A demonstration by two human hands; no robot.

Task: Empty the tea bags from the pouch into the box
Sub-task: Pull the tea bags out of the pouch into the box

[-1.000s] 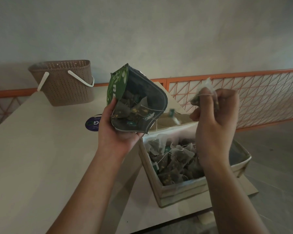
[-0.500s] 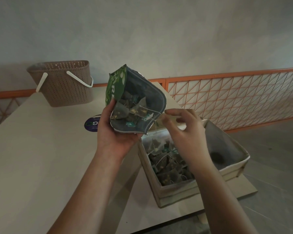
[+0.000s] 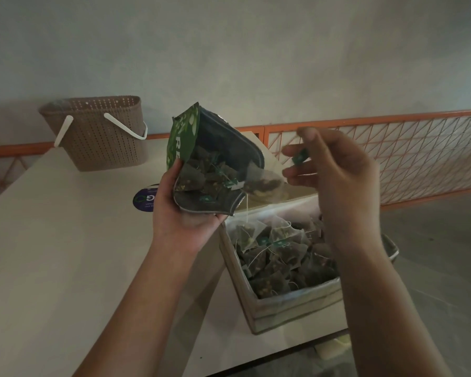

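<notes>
My left hand [image 3: 186, 213] grips the green pouch [image 3: 199, 148] from below, its open mouth facing me and tilted right, with several tea bags inside. My right hand [image 3: 335, 172] pinches a pyramid tea bag [image 3: 264, 183] by its corner just outside the pouch mouth, with its green tag [image 3: 299, 157] between the fingers. A string hangs down from there toward the box. Below sits the pale wooden box [image 3: 291, 308] holding a pile of tea bags [image 3: 278, 254]; my right forearm covers its right side.
A brown perforated basket [image 3: 98, 134] with white handles stands at the table's far left. A round purple sticker [image 3: 144, 202] lies on the beige table [image 3: 52, 254]. An orange mesh railing [image 3: 419, 153] runs behind, and the floor drops off right of the table.
My right hand dropped from its raised position, reached to the pouch mouth, and now draws a tea bag out to the right. The left hand and pouch stayed almost still.
</notes>
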